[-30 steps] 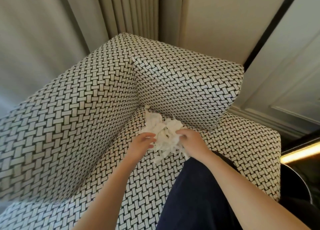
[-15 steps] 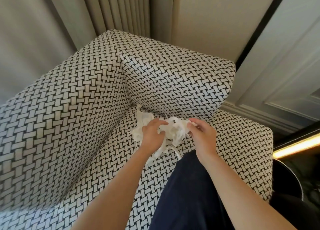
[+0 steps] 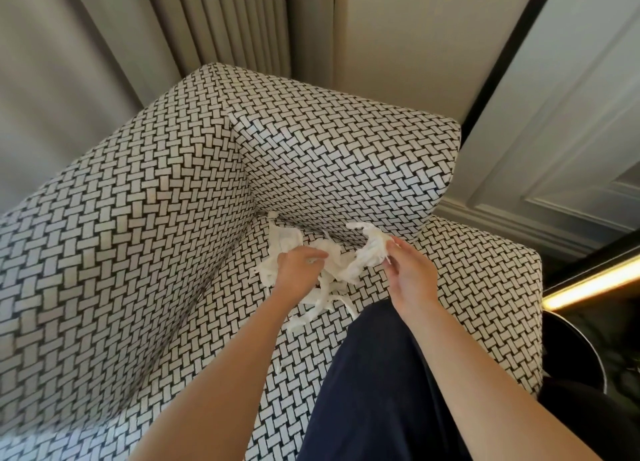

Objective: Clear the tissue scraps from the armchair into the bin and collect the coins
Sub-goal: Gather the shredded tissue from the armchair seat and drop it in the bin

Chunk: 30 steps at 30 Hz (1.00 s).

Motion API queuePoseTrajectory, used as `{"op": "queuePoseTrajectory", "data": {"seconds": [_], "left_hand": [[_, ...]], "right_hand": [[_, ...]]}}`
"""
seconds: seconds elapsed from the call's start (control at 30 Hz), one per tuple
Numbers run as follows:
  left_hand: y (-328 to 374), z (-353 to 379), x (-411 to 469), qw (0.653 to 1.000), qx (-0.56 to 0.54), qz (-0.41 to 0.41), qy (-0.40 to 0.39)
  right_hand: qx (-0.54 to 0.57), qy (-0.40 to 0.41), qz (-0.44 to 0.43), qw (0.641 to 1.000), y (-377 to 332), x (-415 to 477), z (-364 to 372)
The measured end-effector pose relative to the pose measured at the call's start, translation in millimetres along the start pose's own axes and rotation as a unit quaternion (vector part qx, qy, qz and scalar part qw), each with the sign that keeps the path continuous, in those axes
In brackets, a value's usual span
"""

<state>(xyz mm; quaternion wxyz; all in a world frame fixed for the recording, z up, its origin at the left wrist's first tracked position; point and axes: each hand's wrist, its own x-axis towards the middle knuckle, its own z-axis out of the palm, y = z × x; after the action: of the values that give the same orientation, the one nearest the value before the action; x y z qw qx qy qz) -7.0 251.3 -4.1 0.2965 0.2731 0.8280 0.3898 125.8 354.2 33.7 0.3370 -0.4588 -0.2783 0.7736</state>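
A heap of white tissue scraps (image 3: pixel 341 270) lies in the back corner of the seat of a black-and-white woven-pattern armchair (image 3: pixel 156 245). My left hand (image 3: pixel 298 270) grips the left side of the heap from above. My right hand (image 3: pixel 408 273) pinches a bunch of scraps at the heap's right end and holds it a little above the seat. Loose strips hang and trail toward the seat's front. No coins show.
A dark round bin rim (image 3: pixel 581 353) shows at the lower right beside the chair. My dark-clothed leg (image 3: pixel 374 384) rests on the seat front. Curtains (image 3: pixel 221 27) and a panelled wall (image 3: pixel 554 148) stand behind the armchair.
Both hands have worked into the heap; the right hand has pulled a bunch of scraps to the right and upward, spreading the pile. The camera view has shifted slightly.
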Motion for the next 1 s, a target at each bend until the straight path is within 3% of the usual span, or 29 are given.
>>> {"op": "queuePoseTrajectory", "data": {"seconds": [0.1,0.27,0.53,0.8,1.0], "left_hand": [[2.4,-12.5,-6.1,0.995,-0.102,-0.004,0.020],[22.2,-31.0,-13.0,0.983,-0.180,-0.017,0.025],[78.6,-18.0,-21.7,0.967,-0.243,-0.020,-0.070],[144.9,58.8,-20.9,0.964,-0.161,0.041,-0.205],[183.5,137.2,-27.6,0.946,-0.036,0.132,-0.293]], "right_hand": [[0.014,-0.008,0.005,1.000,-1.5,-3.2,-0.1],[0.086,-0.012,0.038,0.995,-10.0,-10.9,-5.0],[0.116,0.036,0.047,0.992,-47.1,-20.3,-55.8],[0.126,0.091,0.007,0.988,-95.7,-21.9,-138.7],[0.150,0.191,-0.008,0.970,-124.4,-19.8,-205.3]]}}
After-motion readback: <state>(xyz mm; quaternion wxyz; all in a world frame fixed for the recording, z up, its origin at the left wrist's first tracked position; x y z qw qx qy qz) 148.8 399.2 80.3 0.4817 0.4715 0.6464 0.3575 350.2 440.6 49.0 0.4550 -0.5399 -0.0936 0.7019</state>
